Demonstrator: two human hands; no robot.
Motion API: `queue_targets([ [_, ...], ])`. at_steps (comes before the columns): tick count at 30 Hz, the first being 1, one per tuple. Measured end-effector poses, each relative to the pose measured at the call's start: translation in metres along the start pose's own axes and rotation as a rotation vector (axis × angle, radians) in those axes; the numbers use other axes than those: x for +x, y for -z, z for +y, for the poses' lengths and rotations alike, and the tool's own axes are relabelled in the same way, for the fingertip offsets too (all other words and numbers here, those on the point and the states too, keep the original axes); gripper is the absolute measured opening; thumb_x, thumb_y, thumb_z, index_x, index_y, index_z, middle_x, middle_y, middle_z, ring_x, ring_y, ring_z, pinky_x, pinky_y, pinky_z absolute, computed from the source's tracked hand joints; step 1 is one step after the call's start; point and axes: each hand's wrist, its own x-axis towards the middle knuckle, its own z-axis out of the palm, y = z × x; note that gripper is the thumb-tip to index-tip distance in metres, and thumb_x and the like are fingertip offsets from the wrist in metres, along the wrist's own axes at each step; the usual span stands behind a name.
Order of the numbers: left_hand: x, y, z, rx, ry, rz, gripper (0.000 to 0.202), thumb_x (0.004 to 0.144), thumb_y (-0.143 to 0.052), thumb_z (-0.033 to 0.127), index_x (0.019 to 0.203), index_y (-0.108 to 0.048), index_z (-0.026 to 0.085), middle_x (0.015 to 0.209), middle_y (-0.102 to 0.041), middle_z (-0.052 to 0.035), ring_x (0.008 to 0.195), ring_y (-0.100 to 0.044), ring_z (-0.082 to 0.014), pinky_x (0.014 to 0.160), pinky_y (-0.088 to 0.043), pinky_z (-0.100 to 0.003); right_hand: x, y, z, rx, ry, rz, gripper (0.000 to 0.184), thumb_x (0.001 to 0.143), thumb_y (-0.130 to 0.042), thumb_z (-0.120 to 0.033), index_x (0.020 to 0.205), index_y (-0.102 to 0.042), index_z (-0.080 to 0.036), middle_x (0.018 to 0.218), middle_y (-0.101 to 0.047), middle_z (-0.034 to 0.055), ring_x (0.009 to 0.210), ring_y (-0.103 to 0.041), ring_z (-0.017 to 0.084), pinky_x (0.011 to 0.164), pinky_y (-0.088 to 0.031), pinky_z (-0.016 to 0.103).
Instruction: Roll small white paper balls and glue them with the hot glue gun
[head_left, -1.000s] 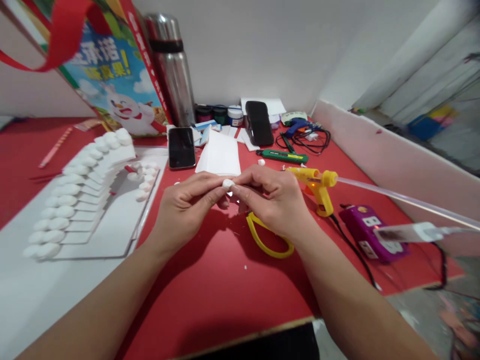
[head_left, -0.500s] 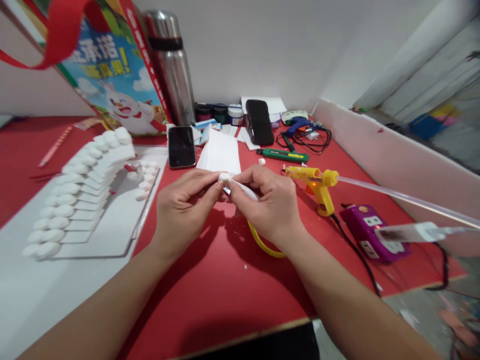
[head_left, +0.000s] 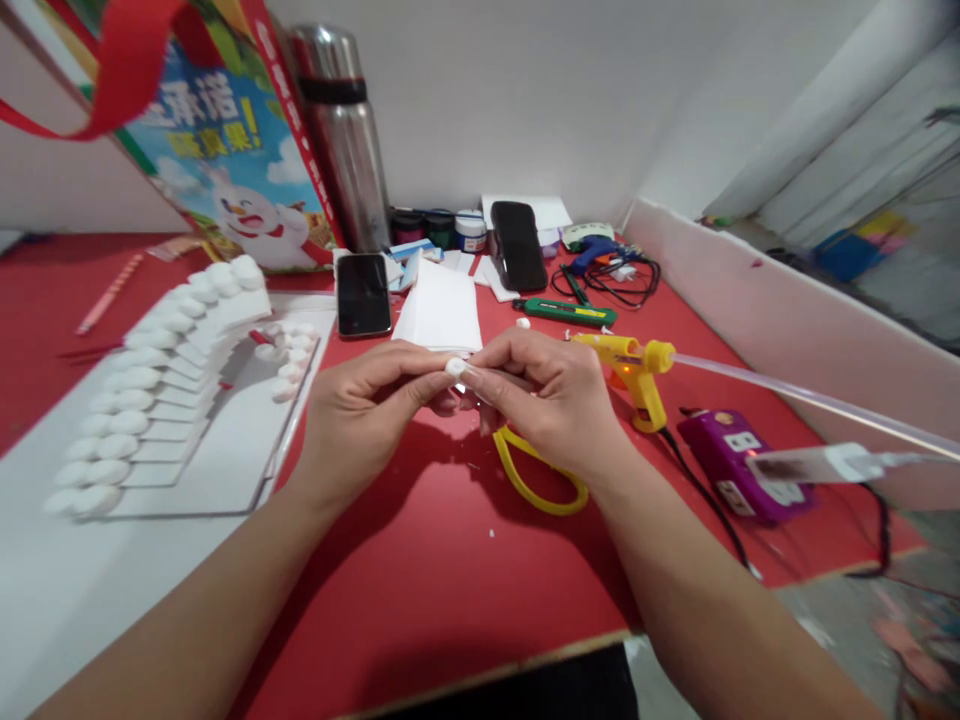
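Between the thumbs and fingertips of both hands sits a small white wad of soft material [head_left: 455, 368]; whether it is paper, clay or foam I cannot tell. My left hand [head_left: 367, 420] pinches it from the left. From the other side my right hand [head_left: 551, 405] closes on it, thumb tip against the wad. Just below the right hand a yellow loop-shaped handle [head_left: 544, 505] lies on the table, partly hidden. To the left stands a white curved staircase model [head_left: 191, 395], edged with rounded white pieces [head_left: 127, 422]. A folded white sheet [head_left: 439, 305] lies beyond my fingers.
A yellow glue gun [head_left: 634, 370] with a long clear stick rests at right, near a purple power box [head_left: 739, 465]. Behind are a green cutter [head_left: 566, 312], two phones [head_left: 364, 295], paint jars [head_left: 471, 230], a steel flask [head_left: 345, 150] and a printed bag [head_left: 232, 170].
The white strip that showed under my right hand is now out of sight, and the wad is rounder. My hands have shifted slightly, uncovering more of the yellow loop.
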Motion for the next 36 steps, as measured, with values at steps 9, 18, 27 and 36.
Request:
queue_targets([
  [9,0.002,0.000,-0.004,-0.035,0.110,-0.067,0.017,0.097,-0.066,0.027,0.106,-0.080,0.019,0.078,-0.072,-0.0013,0.068,-0.068,-0.0131,0.069,-0.058,-0.025,0.006,-0.003,0.006,0.094,-0.146,-0.016,0.039,0.083,-0.080,-0.054,0.085,-0.067,-0.017,0.072,-0.075,0.0033,0.052,-0.067,0.013,0.050,-0.054,0.023],
  [18,0.002,0.003,-0.011,0.116,-0.031,-0.071,0.019,0.100,-0.062,0.026,0.109,-0.078,0.022,0.095,-0.074,-0.0041,0.080,-0.068,-0.0154,0.080,-0.055,-0.028,0.017,0.011,0.012,0.702,-0.720,-0.302,0.049,0.109,-0.033,-0.049,0.105,-0.065,-0.012,0.083,-0.076,0.0125,0.062,-0.073,0.020,0.058,-0.063,0.032],
  [27,0.001,0.001,-0.009,0.101,-0.004,-0.070,0.018,0.098,-0.064,0.025,0.109,-0.079,0.021,0.092,-0.074,-0.0034,0.073,-0.065,-0.0136,0.074,-0.053,-0.026,0.013,0.008,0.007,0.794,-0.696,-0.290,0.020,0.102,-0.056,-0.034,0.100,-0.065,-0.016,0.069,-0.051,-0.0041,0.050,-0.039,0.008,0.055,-0.053,0.023],
  [36,0.001,0.000,-0.009,0.040,0.110,-0.004,0.017,0.094,-0.070,0.029,0.103,-0.081,0.020,0.075,-0.072,-0.0008,0.063,-0.062,-0.0129,0.064,-0.052,-0.025,0.010,0.008,0.008,0.595,-0.581,-0.284,0.030,0.084,-0.081,-0.041,0.099,-0.072,-0.015,0.071,-0.052,-0.0037,0.056,-0.038,0.007,0.053,-0.041,0.021],
])
